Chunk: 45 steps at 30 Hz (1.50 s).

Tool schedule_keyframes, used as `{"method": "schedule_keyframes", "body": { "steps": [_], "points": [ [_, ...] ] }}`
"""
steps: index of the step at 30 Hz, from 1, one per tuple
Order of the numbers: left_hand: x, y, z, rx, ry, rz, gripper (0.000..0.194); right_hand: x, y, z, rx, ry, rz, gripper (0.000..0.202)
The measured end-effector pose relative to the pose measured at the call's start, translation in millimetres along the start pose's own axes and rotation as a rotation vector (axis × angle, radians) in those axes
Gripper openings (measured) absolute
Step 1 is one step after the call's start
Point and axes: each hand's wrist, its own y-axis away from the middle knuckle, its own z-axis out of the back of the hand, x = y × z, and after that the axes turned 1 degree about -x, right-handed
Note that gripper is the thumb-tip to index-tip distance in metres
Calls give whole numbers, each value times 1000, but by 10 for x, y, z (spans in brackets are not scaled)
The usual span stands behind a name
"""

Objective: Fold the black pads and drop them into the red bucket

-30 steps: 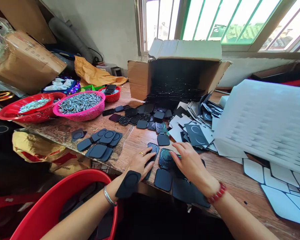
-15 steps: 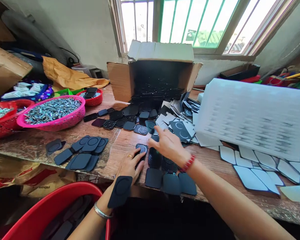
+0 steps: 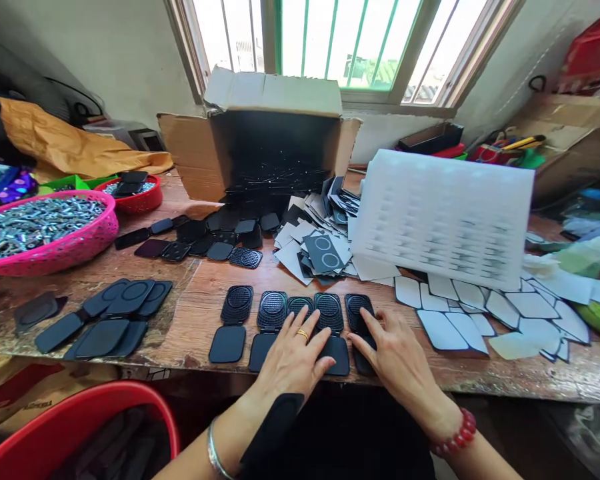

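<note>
Several black hinged pads stand in a row at the table's front edge, opened out, each with a ridged, ringed half (image 3: 273, 310) behind and a smooth square half (image 3: 227, 344) in front. My left hand (image 3: 293, 353) lies spread over the middle pads, fingertips on them, covering parts of their lower halves. A flat black piece (image 3: 273, 430) rests across my left wrist. At the row's right end, my right hand (image 3: 397, 350) has thumb and fingers about the edges of the rightmost hinged pad (image 3: 357, 307), partly hiding it.
Flat black pads (image 3: 103, 339) lie in a pile at left, more hinged pads (image 3: 220, 251) farther back. Cut cards (image 3: 325, 253) spill before an open carton (image 3: 195, 157). White-faced pieces (image 3: 445, 330) and a white ribbed tray (image 3: 443, 213) are right; a pink basket (image 3: 95, 230) holds metal parts.
The view has swung right. My hands have come nearer the front edge, the right one moving to the row's end. The pads now stand in a more even row.
</note>
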Motion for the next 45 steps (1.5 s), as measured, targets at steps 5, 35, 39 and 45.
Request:
{"method": "schedule_keyframes", "body": {
  "steps": [5, 35, 39, 45],
  "points": [
    [-88, -83, -125, 70, 8, 20, 49, -94, -37, -160, -2, -257, 135, 44],
    [-513, -538, -264, 91, -69, -31, 53, -1390, 594, 377, -495, -727, -935, 49],
    [-539, -544, -248, 100, -45, 0, 54, -1007, 283, 474, -229, -983, -780, 58],
    [-549, -531, -256, 80, -54, -5, 52, -701, -128, 412, 56, -1139, -697, 50]
  ]
}}
